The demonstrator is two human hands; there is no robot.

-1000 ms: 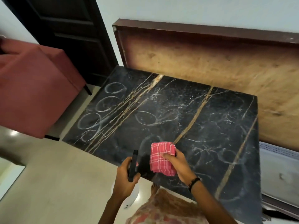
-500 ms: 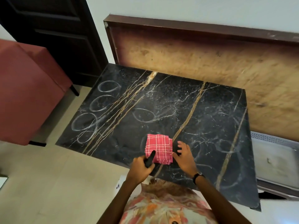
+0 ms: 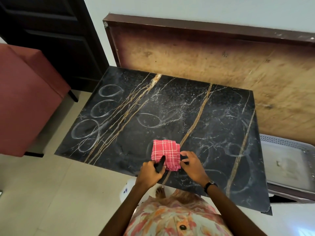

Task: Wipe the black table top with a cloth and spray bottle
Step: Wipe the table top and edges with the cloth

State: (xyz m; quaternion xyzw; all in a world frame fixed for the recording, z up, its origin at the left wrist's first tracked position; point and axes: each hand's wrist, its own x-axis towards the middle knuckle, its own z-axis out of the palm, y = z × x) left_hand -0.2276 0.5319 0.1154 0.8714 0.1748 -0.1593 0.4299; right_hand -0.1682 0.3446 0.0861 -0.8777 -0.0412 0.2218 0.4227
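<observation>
The black marble table top [image 3: 213,120] has gold veins and chalky white loop marks. A folded red checked cloth [image 3: 165,151] lies on it near the front edge. My left hand [image 3: 151,173] is closed around the black head of the spray bottle [image 3: 159,164], which touches the cloth's near left corner. The bottle's white body [image 3: 126,189] hangs below the table's edge. My right hand [image 3: 191,165] rests on the table against the cloth's right edge with its fingers curled. Whether those fingers grip the cloth is hidden.
A red upholstered chair [image 3: 25,99] stands left of the table, in front of a dark door [image 3: 56,36]. A brown wooden board [image 3: 213,62] leans on the wall behind the table. A grey perforated tray [image 3: 288,164] sits to the right. The floor is pale tile.
My right hand laid the cloth flat on the table and now sits beside it. My left hand brought the spray bottle's head up to the cloth. The view shifted left.
</observation>
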